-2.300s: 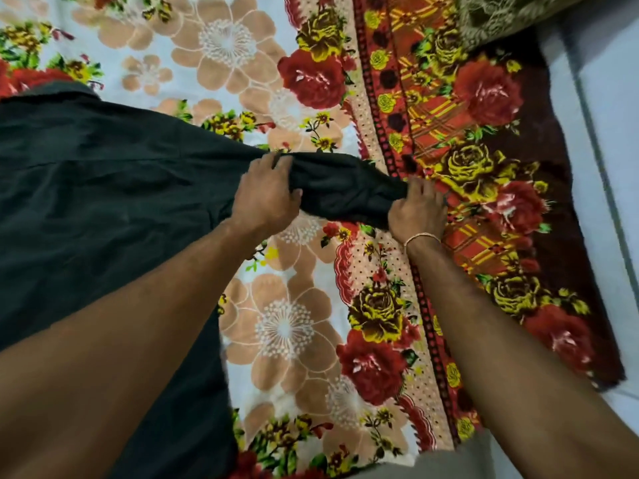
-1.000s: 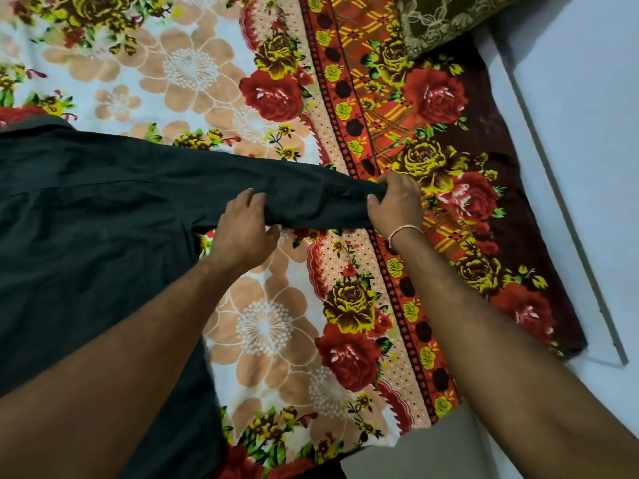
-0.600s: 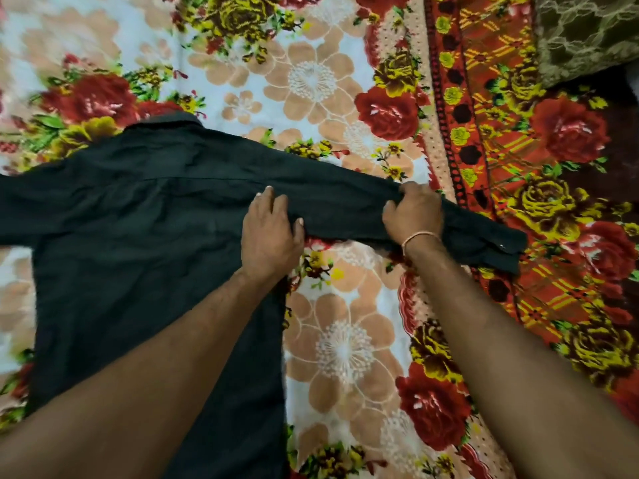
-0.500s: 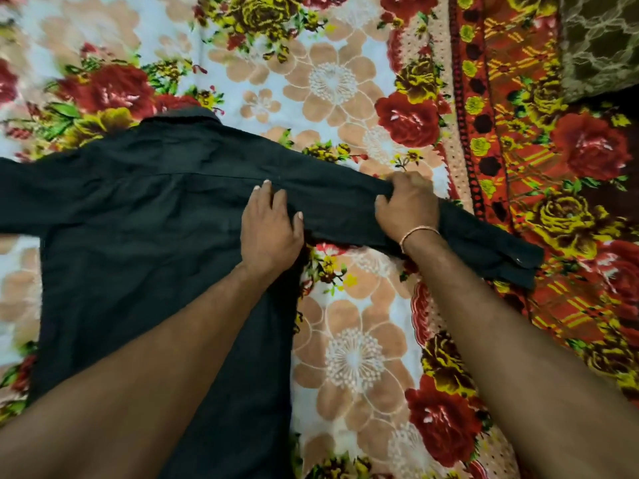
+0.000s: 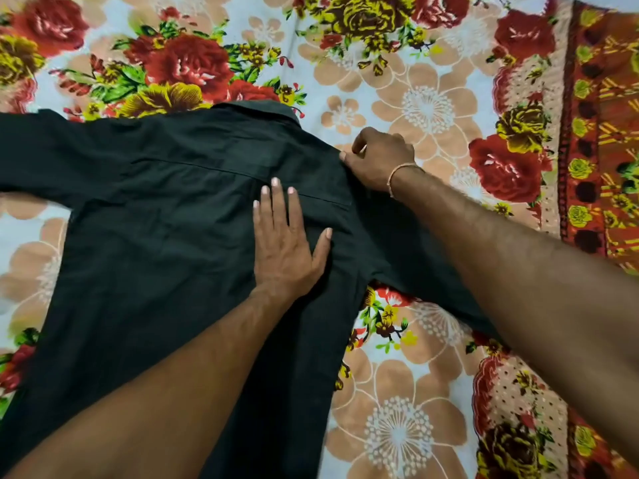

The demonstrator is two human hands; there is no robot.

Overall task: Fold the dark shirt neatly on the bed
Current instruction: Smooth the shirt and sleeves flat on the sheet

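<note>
The dark shirt [image 5: 155, 236] lies back-up and spread flat on the flowered bed sheet [image 5: 415, 98], collar at the far edge. My left hand [image 5: 287, 243] rests flat on the shirt's back below the yoke seam, fingers straight. My right hand [image 5: 378, 160] is at the shirt's right shoulder with its fingers curled, pinching the fabric edge there. The right sleeve runs down to the right under my right forearm and is mostly hidden. The left sleeve stretches off the left edge of view.
The floral sheet covers the whole bed. Its red and orange patterned border [image 5: 594, 133] runs down the right side. Open sheet lies beyond the collar and to the right of the shirt body.
Both hands have moved left from the right sleeve onto the shirt. My left hand now lies flat on the back, and my right hand has shifted up to the shoulder.
</note>
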